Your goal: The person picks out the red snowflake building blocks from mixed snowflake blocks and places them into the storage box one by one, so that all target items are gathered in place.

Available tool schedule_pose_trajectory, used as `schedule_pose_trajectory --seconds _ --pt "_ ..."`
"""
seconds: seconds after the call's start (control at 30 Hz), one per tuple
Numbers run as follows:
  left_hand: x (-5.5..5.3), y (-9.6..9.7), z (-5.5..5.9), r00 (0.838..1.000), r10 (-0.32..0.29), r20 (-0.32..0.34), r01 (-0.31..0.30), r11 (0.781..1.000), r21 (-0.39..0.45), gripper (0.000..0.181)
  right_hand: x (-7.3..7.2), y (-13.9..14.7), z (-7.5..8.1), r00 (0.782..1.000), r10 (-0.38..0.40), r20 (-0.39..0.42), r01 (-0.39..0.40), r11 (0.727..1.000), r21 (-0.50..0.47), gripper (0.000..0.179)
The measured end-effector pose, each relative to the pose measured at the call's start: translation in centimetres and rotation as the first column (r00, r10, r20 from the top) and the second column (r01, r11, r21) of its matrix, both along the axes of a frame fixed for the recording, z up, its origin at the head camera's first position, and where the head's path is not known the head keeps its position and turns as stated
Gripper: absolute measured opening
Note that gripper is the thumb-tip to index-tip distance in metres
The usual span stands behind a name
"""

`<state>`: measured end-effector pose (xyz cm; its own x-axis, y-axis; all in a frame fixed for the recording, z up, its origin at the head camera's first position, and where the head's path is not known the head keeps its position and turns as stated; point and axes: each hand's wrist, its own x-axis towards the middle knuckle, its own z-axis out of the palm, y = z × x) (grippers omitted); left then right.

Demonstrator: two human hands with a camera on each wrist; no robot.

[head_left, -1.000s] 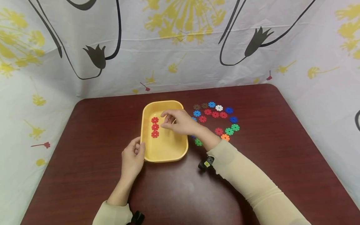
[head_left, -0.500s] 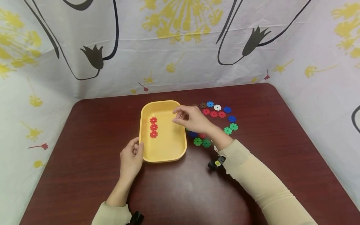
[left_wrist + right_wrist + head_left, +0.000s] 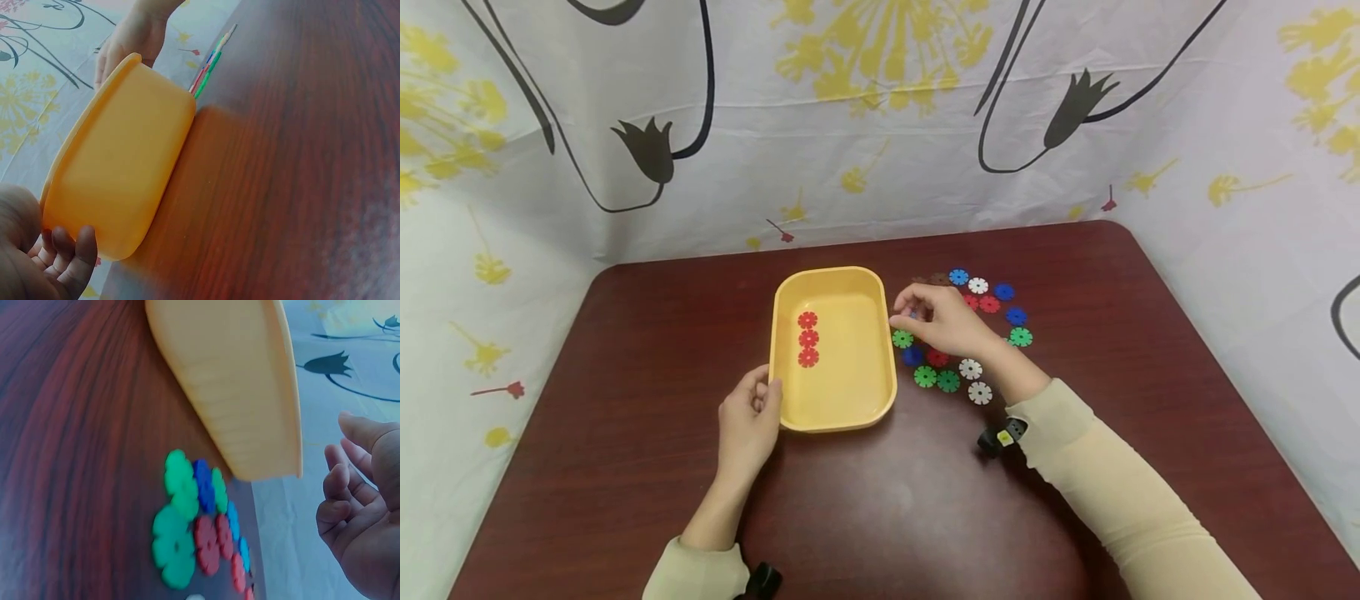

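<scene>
A yellow plastic tray (image 3: 853,367) stands left of the middle of the table. Inside it, three red notched flower discs (image 3: 808,339) lie in a column on the left. My left hand (image 3: 747,429) holds the tray's near-left rim, thumb at the edge; in the left wrist view its fingers (image 3: 84,253) bend against the tray's outer wall. To the right of the tray, my right hand (image 3: 951,323) hovers over the loose discs, fingers loosely bent. In the right wrist view nothing shows between its thumb and fingers (image 3: 337,481). Part of the disc group is hidden under this hand.
Several discs lie on the dark red table right of the tray: green (image 3: 948,381), white (image 3: 980,392), blue (image 3: 1016,317), red (image 3: 989,304) and brown ones. A patterned white cloth (image 3: 880,192) hangs behind and beside the table (image 3: 880,517).
My right hand has moved right, from above the inside of the tray to above the discs beside it. My left hand keeps its hold; the three red discs stay in place.
</scene>
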<state>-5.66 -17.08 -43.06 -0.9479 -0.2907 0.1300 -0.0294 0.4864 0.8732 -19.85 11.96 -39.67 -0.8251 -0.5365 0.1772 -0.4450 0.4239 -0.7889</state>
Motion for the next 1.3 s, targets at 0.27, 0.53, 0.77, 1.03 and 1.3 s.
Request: schedule_pose_trajectory --seconds 0.27,0.53,0.77,1.03,1.3 --pt "0.0 0.0 -0.1 1.000 0.008 0.005 -0.008 1.000 -0.005 0.028 0.0 2.2 -1.0 0.997 -0.008 0.072 0.002 0.997 0.076 0.013" --pt "-0.1 0.0 -0.1 1.000 0.003 0.009 -0.003 1.000 -0.006 0.028 -0.1 3.6 -2.1 0.997 0.000 0.082 -0.009 0.994 0.111 0.014" --pt "0.0 -0.1 -0.1 1.000 0.001 0.001 -0.001 1.000 -0.006 0.028 0.1 4.4 -2.9 0.994 0.043 0.105 -0.065 0.975 0.215 0.017" --pt "-0.1 -0.1 -0.2 1.000 0.001 0.002 -0.001 1.000 -0.010 0.028 0.0 5.0 -3.6 0.991 0.057 0.117 -0.087 0.958 0.273 0.022" --pt "0.1 0.0 -0.1 1.000 -0.005 -0.003 0.005 1.000 -0.019 0.028 0.1 5.4 -3.8 0.998 0.004 0.067 -0.025 0.950 0.311 0.023"
